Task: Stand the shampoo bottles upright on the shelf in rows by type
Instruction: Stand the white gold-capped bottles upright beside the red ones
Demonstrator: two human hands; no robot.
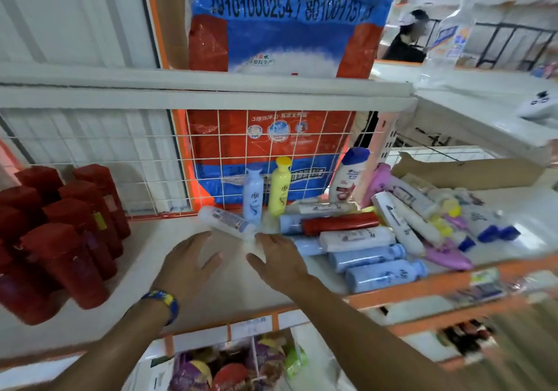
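Observation:
Several dark red bottles stand upright in rows at the shelf's left. A light blue bottle, a yellow bottle and a white bottle with a blue cap stand at the back against the wire grid. A white bottle lies on its side just beyond my fingertips. To the right lies a jumbled pile of blue, white, red and purple bottles. My left hand and my right hand hover over the white shelf, fingers spread, holding nothing.
A big blue and red bag stands behind the wire grid and above on the upper shelf. A flattened cardboard box lies at the back right. Packets fill the shelf below. A person is far behind.

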